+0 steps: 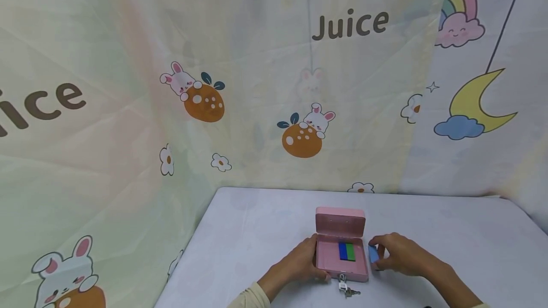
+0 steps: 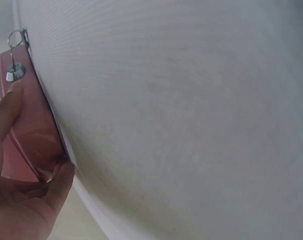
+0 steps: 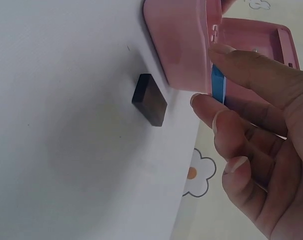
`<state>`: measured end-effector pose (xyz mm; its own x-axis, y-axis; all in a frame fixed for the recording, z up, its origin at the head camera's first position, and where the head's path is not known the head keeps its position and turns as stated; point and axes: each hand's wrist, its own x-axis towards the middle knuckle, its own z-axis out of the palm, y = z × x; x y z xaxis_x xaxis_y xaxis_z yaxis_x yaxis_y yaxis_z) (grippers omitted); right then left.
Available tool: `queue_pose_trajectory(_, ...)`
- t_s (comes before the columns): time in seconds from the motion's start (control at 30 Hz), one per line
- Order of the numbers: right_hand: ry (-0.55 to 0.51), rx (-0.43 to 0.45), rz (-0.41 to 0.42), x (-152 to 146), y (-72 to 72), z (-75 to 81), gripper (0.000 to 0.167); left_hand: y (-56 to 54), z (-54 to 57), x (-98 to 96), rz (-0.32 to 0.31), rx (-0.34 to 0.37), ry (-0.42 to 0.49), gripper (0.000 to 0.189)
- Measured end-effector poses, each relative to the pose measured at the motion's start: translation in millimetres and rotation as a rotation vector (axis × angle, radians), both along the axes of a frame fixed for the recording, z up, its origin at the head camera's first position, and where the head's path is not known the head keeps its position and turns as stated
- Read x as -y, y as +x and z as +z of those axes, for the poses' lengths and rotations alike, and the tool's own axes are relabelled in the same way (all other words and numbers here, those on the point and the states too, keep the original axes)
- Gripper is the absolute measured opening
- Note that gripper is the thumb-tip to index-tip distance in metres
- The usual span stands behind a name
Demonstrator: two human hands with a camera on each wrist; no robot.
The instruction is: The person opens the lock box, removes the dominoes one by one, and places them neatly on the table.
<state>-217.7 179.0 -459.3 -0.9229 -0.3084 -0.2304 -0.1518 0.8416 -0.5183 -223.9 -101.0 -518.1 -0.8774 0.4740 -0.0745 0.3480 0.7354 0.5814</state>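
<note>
A small pink metal box [image 1: 327,255] with its lid [image 1: 340,225] raised stands on the white table. Inside, a dark blue block [image 1: 343,251] and a green block [image 1: 350,252] lie side by side. My left hand [image 1: 303,258] grips the box at its left side, the thumb on the front wall near the lock [image 2: 15,72]. Just right of the box, my right hand [image 1: 402,254] pinches a light blue block [image 3: 218,84] between thumb and fingers. In the right wrist view, the block overlaps the box's edge.
A dark block [image 3: 150,100] lies on the table close to the box's right side, mostly hidden by my hand in the head view. Keys [image 1: 352,292] hang from the front lock. A printed cloth [image 1: 257,170] rises behind the table [image 1: 257,222].
</note>
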Motion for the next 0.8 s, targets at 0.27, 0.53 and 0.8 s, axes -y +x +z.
queue_pose_trajectory(0.27,-0.005,0.026,0.0,-9,-2.0,-5.1,0.048,0.3,-0.4,0.2,0.004,-0.004,-0.006,0.103)
queue_pose_trajectory(0.53,-0.036,0.068,-0.024,-16,0.3,-9.2,0.046,0.8,0.7,0.0,0.008,0.007,0.005,0.102)
queue_pose_trajectory(0.8,-0.011,0.073,-0.025,-22,-0.3,-14.9,0.045,1.1,0.8,0.2,0.02,0.027,0.017,0.102)
